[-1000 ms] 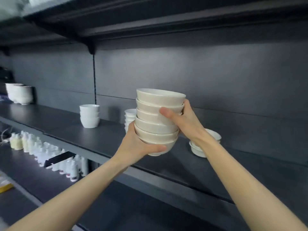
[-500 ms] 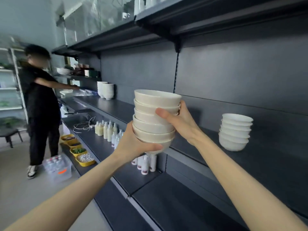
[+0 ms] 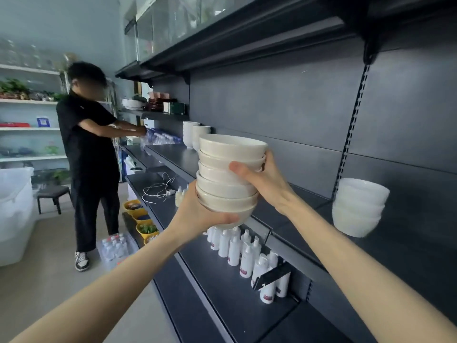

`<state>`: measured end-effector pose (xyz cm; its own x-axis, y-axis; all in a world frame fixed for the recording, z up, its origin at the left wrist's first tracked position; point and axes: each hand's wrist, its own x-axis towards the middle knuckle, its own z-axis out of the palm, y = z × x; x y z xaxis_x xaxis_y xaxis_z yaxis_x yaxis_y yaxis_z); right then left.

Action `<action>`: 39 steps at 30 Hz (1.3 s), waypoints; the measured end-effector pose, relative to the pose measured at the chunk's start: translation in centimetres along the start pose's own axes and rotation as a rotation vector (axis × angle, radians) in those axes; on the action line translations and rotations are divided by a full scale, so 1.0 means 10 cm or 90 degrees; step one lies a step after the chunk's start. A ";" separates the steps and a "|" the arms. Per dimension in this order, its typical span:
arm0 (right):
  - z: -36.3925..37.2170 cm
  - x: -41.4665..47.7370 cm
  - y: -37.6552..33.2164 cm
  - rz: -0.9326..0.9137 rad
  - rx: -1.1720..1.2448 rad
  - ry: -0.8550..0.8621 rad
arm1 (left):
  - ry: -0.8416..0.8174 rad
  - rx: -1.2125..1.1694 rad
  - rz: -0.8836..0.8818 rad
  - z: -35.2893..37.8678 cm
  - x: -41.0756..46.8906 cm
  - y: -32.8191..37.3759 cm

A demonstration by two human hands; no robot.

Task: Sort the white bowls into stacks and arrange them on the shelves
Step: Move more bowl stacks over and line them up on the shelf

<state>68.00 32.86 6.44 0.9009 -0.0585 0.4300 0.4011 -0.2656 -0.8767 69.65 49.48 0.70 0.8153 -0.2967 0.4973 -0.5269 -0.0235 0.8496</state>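
Swung further left than half a second ago, tall stack of cream-white ceramic bowls (image 3: 230, 174) kept raised before the dark grey metal shelf (image 3: 178, 157), clear of it. Cupped from below by the left grip (image 3: 197, 214), curled under its base, and clasped at the side by the right grip (image 3: 265, 185), thumb across the front. At right on that shelf, a second stack of white bowls (image 3: 358, 206).

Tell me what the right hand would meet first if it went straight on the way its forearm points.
Apart from the stack of bowls it grips, the right hand points along the shelf. The way looks free until the far white bowls, though depth is unclear.
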 end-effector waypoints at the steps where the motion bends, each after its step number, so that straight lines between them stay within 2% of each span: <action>1: 0.06 0.14 0.04 0.001 0.001 0.002 | 0.000 0.003 -0.001 -0.07 0.09 -0.06; 9: 0.78 1.42 0.66 0.020 -0.026 0.030 | -0.006 0.011 -0.011 -0.87 1.16 -1.01; 18: 1.47 2.82 1.22 0.058 -0.051 0.146 | -0.142 -0.037 -0.014 -1.71 2.62 -1.97; 27: 1.60 4.04 1.81 0.080 -0.114 0.231 | -0.214 -0.098 0.016 -1.86 3.94 -2.85; 39: 1.54 5.63 2.75 0.129 -0.171 0.277 | -0.315 -0.183 0.004 -1.85 5.66 -4.00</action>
<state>132.32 37.08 3.21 0.7813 -0.5110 0.3583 0.1197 -0.4407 -0.8896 141.29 51.27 -1.90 0.5666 -0.7094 0.4192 -0.3880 0.2191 0.8952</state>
